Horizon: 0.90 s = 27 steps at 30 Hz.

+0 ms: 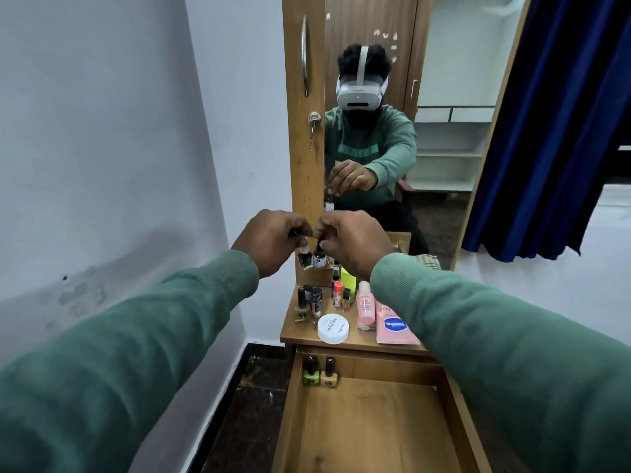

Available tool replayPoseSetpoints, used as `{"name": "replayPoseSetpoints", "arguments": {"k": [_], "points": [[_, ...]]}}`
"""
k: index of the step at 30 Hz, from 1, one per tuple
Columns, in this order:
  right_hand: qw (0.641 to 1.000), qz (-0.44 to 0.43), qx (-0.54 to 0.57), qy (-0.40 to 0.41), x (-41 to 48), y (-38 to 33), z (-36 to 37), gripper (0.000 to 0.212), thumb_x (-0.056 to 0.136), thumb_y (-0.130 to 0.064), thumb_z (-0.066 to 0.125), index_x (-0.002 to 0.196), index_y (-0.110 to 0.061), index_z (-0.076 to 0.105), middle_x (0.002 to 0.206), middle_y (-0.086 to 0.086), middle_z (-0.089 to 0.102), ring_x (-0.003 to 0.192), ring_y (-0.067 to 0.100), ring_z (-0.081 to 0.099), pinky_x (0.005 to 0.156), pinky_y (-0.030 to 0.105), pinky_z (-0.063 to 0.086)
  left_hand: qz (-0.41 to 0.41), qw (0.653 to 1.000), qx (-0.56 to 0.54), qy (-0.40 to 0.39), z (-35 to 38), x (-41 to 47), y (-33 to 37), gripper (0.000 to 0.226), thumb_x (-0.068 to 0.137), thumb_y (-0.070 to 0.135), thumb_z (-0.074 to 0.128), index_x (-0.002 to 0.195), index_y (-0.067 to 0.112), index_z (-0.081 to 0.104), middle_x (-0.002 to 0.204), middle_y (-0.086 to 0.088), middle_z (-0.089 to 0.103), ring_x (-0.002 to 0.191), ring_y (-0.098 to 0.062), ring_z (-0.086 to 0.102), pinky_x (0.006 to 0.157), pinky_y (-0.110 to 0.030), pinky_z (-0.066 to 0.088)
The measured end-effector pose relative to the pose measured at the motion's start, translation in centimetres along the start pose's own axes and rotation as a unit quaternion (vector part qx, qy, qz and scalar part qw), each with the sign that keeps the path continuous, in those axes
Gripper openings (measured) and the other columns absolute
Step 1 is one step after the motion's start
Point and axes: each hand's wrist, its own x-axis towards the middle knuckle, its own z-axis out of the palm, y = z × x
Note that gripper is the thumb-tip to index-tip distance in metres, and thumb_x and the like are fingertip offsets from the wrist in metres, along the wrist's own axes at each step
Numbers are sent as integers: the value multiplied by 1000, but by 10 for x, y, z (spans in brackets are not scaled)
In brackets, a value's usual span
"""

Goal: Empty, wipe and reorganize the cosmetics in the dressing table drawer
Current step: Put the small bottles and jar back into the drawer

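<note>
Left hand (273,242) fingers pinch a pale pink bottle (304,250); right hand (351,242) fingers pinch a dark bottle (319,259).

White walls (102,131), blue curtain (553,114), dark floor (252,387)

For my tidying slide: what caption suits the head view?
Left hand pinches a pale bottle, right hand a dark bottle; two nail polish bottles stand in the open drawer.
</note>
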Motion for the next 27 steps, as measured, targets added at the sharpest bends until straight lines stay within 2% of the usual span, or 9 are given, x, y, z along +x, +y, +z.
{"name": "replayPoseSetpoints", "arguments": {"k": [2, 8, 13, 17, 20, 24, 27], "points": [[1000, 7, 13, -5, -17, -1, 0, 15, 88, -15, 75, 96, -28, 75, 94, -5, 74, 86, 18, 67, 80, 40, 60, -8, 1000, -11, -8, 1, -17, 8, 18, 93, 7, 69, 104, 18, 78, 97, -1, 77, 84, -15, 69, 81, -32, 57], [998, 24, 29, -57, -72, 2, 17, 17, 86, -9, 73, 93, -24, 77, 92, -4, 76, 86, 19, 68, 80, 42, 59, -24, 998, -29, -45, 22, -69, 23, 19, 92, 6, 69, 104, 18, 78, 98, -2, 77, 86, -18, 69, 83, -38, 58], [995, 44, 47, -82, -112, 13, 43, 20, 84, -5, 71, 89, -23, 78, 91, -2, 78, 84, 20, 68, 78, 37, 58, -33, 996, -42, -68, 51, -107, 25, 18, 92, 6, 68, 102, 17, 78, 98, -3, 76, 86, -18, 68, 81, -39, 57], [992, 57, 57, -101, -132, 24, 66, 19, 87, -7, 73, 93, -24, 77, 100, -1, 76, 87, 19, 67, 78, 36, 59, -53, 994, -45, -85, 71, -129, 22, 24, 89, 3, 64, 100, 19, 77, 99, -1, 75, 86, -17, 67, 78, -36, 56], [989, 71, 62, -111, -142, 34, 83, 22, 86, -8, 73, 92, -29, 79, 96, -3, 77, 84, 17, 69, 78, 33, 59, -54, 994, -51, -85, 86, -142, 19, 24, 88, 2, 63, 94, 20, 77, 93, 1, 74, 82, -17, 65, 73, -34, 53], [986, 90, 57, -132, -154, 48, 110, 21, 89, -13, 74, 98, -31, 79, 102, -4, 78, 92, 15, 69, 86, 35, 60, -48, 992, -38, -111, 108, -154, 11, 24, 87, 1, 62, 90, 20, 76, 90, 2, 73, 81, -17, 63, 68, -30, 45], [984, 97, 56, -137, -163, 58, 127, 19, 90, -15, 74, 97, -32, 78, 98, -8, 76, 87, 12, 68, 81, 34, 61, -51, 989, -41, -132, 123, -161, 3, 23, 89, 3, 61, 95, 20, 76, 95, 2, 74, 88, -19, 65, 75, -33, 49]]}}
